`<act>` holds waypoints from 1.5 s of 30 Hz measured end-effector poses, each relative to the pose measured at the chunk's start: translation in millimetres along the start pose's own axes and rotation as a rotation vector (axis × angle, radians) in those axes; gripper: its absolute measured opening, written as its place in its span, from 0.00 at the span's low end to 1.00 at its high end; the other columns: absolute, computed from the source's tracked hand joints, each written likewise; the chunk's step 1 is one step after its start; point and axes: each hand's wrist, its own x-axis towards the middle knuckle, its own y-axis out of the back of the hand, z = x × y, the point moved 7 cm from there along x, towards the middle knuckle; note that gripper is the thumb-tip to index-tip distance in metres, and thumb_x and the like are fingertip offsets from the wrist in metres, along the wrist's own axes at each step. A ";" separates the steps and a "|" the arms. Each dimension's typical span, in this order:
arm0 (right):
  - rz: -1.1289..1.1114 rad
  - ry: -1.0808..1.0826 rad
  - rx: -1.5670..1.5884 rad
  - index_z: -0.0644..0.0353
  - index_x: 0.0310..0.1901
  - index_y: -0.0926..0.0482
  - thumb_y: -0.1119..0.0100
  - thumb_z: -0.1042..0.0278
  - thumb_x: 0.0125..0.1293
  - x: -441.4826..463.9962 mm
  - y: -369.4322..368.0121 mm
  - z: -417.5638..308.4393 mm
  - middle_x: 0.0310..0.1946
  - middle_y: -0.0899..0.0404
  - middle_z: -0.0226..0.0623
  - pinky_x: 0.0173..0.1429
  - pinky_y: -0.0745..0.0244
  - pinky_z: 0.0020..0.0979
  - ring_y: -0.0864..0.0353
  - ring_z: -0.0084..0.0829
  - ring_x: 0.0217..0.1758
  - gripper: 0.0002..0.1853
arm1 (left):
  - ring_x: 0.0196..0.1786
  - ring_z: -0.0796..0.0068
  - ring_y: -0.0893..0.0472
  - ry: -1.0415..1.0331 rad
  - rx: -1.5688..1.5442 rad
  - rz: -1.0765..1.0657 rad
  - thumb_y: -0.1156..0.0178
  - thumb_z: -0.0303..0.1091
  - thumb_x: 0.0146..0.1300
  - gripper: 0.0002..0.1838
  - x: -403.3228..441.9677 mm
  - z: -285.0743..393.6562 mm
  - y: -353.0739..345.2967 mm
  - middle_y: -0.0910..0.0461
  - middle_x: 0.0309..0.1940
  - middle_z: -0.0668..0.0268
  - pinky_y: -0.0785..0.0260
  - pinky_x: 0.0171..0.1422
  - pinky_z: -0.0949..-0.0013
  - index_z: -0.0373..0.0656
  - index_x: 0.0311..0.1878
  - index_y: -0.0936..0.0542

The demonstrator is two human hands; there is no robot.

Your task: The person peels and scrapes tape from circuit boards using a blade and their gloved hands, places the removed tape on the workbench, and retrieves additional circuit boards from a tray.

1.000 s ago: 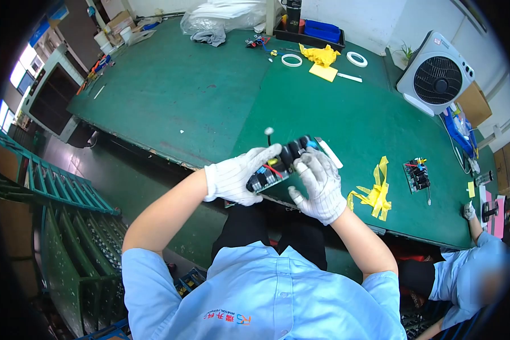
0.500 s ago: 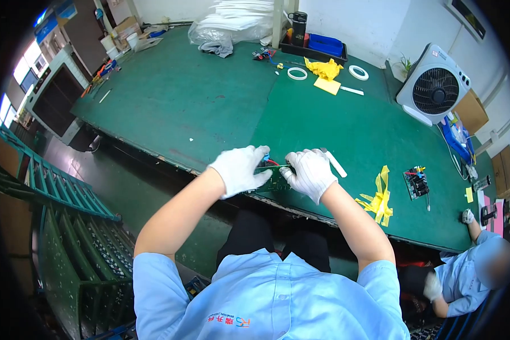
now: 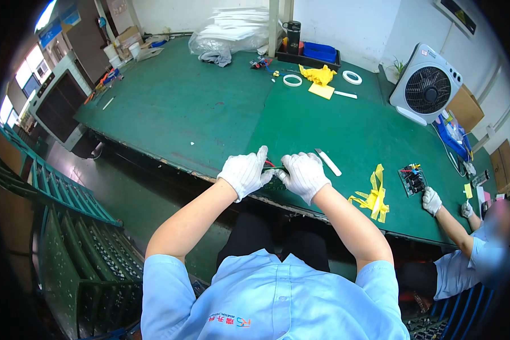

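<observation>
Both my hands wear white striped gloves and meet at the table's near edge. Between them is a green circuit board (image 3: 273,168), tilted so that mostly its edge shows, with a red wire near its top. My left hand (image 3: 245,173) is closed on the board's left end, its index finger pointing up. On the other end, my right hand (image 3: 304,175) is closed with the fingers bent over the board. Most of the board's parts are hidden by the gloves. A white-handled utility knife (image 3: 328,162) lies just right of my right hand.
Yellow tape strips (image 3: 374,195) lie to the right. Beyond them, a co-worker's gloved hand (image 3: 432,201) is at another circuit board (image 3: 412,180). Farther back are tape rolls (image 3: 292,80), a yellow cloth (image 3: 318,75), a fan (image 3: 428,88) and a black tray (image 3: 292,55).
The co-worker's gloved hand has come up from below the table to the other circuit board. My left hand has moved slightly right, closer to my right hand; both still hold the board.
</observation>
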 end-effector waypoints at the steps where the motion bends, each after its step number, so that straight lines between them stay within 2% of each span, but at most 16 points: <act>1: -0.017 -0.011 -0.015 0.55 0.33 0.23 0.41 0.45 0.64 -0.2 -1.0 0.7 0.28 0.18 0.39 0.47 0.27 0.45 0.17 0.41 0.38 0.19 | 0.33 0.53 0.16 0.000 0.000 -0.008 0.42 0.55 0.64 0.33 1.2 0.1 0.3 0.17 0.33 0.54 0.24 0.36 0.53 0.40 0.64 0.32; 6: -0.038 -0.053 0.048 0.56 0.35 0.22 0.44 0.43 0.67 -0.6 2.0 7.2 0.26 0.19 0.41 0.43 0.26 0.48 0.18 0.45 0.35 0.21 | 0.34 0.51 0.16 0.001 0.001 -0.037 0.44 0.55 0.65 0.33 8.1 2.9 4.9 0.17 0.33 0.53 0.24 0.37 0.52 0.40 0.64 0.32; 12: -0.023 -0.107 0.016 0.56 0.35 0.22 0.44 0.43 0.67 1.7 11.7 15.7 0.26 0.19 0.41 0.46 0.27 0.49 0.17 0.45 0.36 0.21 | 0.33 0.50 0.16 0.034 0.021 -0.034 0.45 0.54 0.66 0.31 20.6 8.2 10.9 0.16 0.30 0.53 0.24 0.37 0.51 0.40 0.62 0.31; 19: -0.013 -0.156 0.028 0.55 0.35 0.22 0.44 0.47 0.67 10.0 27.0 21.4 0.27 0.18 0.40 0.47 0.27 0.48 0.17 0.43 0.38 0.18 | 0.31 0.49 0.16 0.076 0.026 -0.009 0.45 0.55 0.66 0.30 34.5 8.1 23.6 0.16 0.27 0.53 0.23 0.35 0.51 0.40 0.60 0.30; 28: 0.070 -0.180 0.004 0.54 0.34 0.23 0.43 0.49 0.65 18.5 35.2 26.0 0.27 0.18 0.40 0.45 0.29 0.48 0.17 0.43 0.37 0.16 | 0.30 0.48 0.16 0.092 0.060 0.017 0.45 0.58 0.66 0.27 45.0 8.4 41.8 0.16 0.26 0.53 0.24 0.33 0.50 0.41 0.51 0.27; 31: 0.108 -0.180 -0.002 0.54 0.35 0.23 0.43 0.49 0.65 20.5 37.2 26.6 0.28 0.19 0.40 0.46 0.29 0.49 0.17 0.43 0.37 0.15 | 0.32 0.52 0.15 0.122 0.070 0.019 0.45 0.58 0.66 0.26 46.6 7.1 45.9 0.15 0.28 0.56 0.23 0.37 0.51 0.42 0.47 0.26; 35: 0.150 -0.183 -0.016 0.54 0.35 0.23 0.42 0.49 0.64 26.1 41.9 27.9 0.29 0.18 0.40 0.46 0.29 0.51 0.17 0.43 0.38 0.15 | 0.31 0.48 0.16 0.105 0.072 0.086 0.46 0.59 0.66 0.28 51.7 1.9 46.3 0.16 0.26 0.52 0.24 0.34 0.50 0.41 0.50 0.27; 36: 0.170 -0.183 -0.022 0.54 0.35 0.23 0.42 0.49 0.64 27.6 42.3 29.1 0.29 0.18 0.40 0.46 0.29 0.51 0.17 0.43 0.38 0.15 | 0.31 0.47 0.16 0.085 0.053 0.104 0.48 0.59 0.67 0.28 53.4 1.0 47.5 0.16 0.27 0.51 0.24 0.35 0.49 0.39 0.50 0.27; 38: 0.154 -0.243 -0.006 0.54 0.35 0.22 0.42 0.50 0.64 34.5 45.4 30.8 0.29 0.17 0.41 0.44 0.27 0.51 0.16 0.44 0.36 0.15 | 0.32 0.46 0.16 0.171 0.018 0.090 0.49 0.58 0.68 0.28 62.1 -4.1 45.8 0.16 0.28 0.50 0.23 0.37 0.49 0.38 0.50 0.28; 39: 0.229 -0.288 0.017 0.55 0.34 0.22 0.45 0.48 0.66 36.8 49.6 30.8 0.29 0.17 0.45 0.41 0.23 0.49 0.16 0.47 0.36 0.17 | 0.33 0.46 0.16 0.216 0.001 0.082 0.50 0.58 0.69 0.29 66.9 -6.0 45.8 0.16 0.28 0.50 0.23 0.38 0.49 0.37 0.50 0.28; 40: 0.202 -0.328 0.005 0.55 0.35 0.21 0.45 0.48 0.66 42.6 47.8 34.0 0.30 0.17 0.45 0.41 0.23 0.48 0.16 0.47 0.36 0.17 | 0.36 0.45 0.16 0.229 -0.015 0.047 0.51 0.57 0.70 0.28 70.9 -6.4 47.5 0.16 0.31 0.47 0.23 0.42 0.49 0.35 0.48 0.27; 45: 0.117 -0.443 -0.017 0.54 0.37 0.19 0.47 0.49 0.67 63.4 45.1 46.6 0.33 0.15 0.45 0.47 0.23 0.48 0.14 0.45 0.40 0.17 | 0.45 0.45 0.16 0.371 -0.077 -0.020 0.51 0.57 0.70 0.29 89.7 -12.0 52.2 0.16 0.38 0.45 0.24 0.51 0.50 0.35 0.50 0.26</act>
